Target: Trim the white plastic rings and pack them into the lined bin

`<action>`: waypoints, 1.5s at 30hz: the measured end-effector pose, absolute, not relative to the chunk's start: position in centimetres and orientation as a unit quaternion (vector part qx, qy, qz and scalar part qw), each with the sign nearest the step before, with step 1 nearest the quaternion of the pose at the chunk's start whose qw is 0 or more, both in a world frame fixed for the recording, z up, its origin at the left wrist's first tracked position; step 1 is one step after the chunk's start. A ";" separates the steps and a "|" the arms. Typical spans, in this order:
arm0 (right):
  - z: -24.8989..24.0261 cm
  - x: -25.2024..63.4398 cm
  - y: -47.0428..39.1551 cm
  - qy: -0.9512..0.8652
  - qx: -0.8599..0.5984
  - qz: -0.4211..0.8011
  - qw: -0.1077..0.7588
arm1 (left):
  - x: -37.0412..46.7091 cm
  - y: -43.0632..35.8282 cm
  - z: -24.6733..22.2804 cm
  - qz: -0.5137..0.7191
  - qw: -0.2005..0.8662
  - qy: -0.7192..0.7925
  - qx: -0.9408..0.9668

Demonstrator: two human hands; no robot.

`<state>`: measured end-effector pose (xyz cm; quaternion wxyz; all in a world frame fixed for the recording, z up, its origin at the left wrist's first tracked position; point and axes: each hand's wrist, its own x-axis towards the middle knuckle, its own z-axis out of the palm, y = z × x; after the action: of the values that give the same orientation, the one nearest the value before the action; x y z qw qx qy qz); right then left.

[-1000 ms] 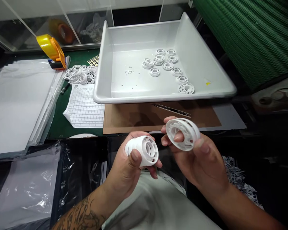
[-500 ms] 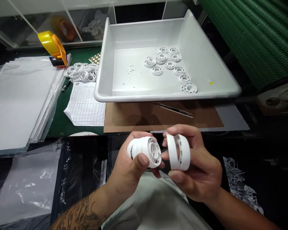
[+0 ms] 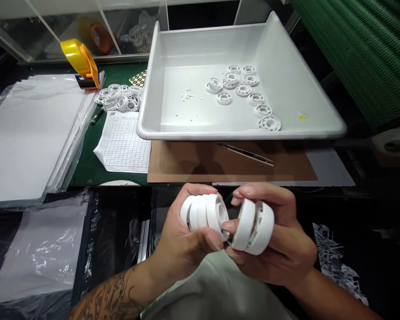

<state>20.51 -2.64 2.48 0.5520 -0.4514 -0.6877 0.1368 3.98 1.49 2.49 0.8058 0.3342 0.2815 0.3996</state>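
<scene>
My left hand (image 3: 183, 240) is wrapped round a row of several white plastic rings (image 3: 202, 211), held on their sides with the slotted inner face of the end one turned right. Close beside it, my right hand (image 3: 286, 240) grips two more white plastic rings (image 3: 253, 226), tilted and slightly apart from each other. A finger of the right hand passes through these two and its tip reaches the open end of the left row. Both hands are over my lap, in front of the table edge.
A white tray (image 3: 200, 135) holds several similar rings (image 3: 243, 90) and small crumbs. Left of it lie a ring pile (image 3: 118, 97), a printed form (image 3: 123, 142), a tape dispenser (image 3: 83, 64) and plastic sheets (image 3: 23, 138). Tweezers (image 3: 248, 154) rest on brown cardboard (image 3: 183, 162).
My right hand has turned and dropped a little, tilting its two rings. The left row has rotated so its open end faces further right. The whole view has shifted slightly.
</scene>
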 end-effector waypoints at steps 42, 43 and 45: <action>1.5 20.3 -1.1 -0.280 -0.393 0.489 0.727 | 4.8 2.6 4.2 0.389 0.809 0.343 0.278; 1.6 20.5 -0.9 -0.264 -0.386 0.506 0.724 | 4.8 2.8 4.4 0.383 0.816 0.345 0.261; 1.7 20.7 -0.8 -0.260 -0.384 0.525 0.713 | 4.8 2.9 4.7 0.371 0.832 0.341 0.233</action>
<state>20.67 -0.80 1.72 0.7134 -0.3842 -0.2601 0.5252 4.78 2.94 4.72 0.8317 0.2330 0.3413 0.3707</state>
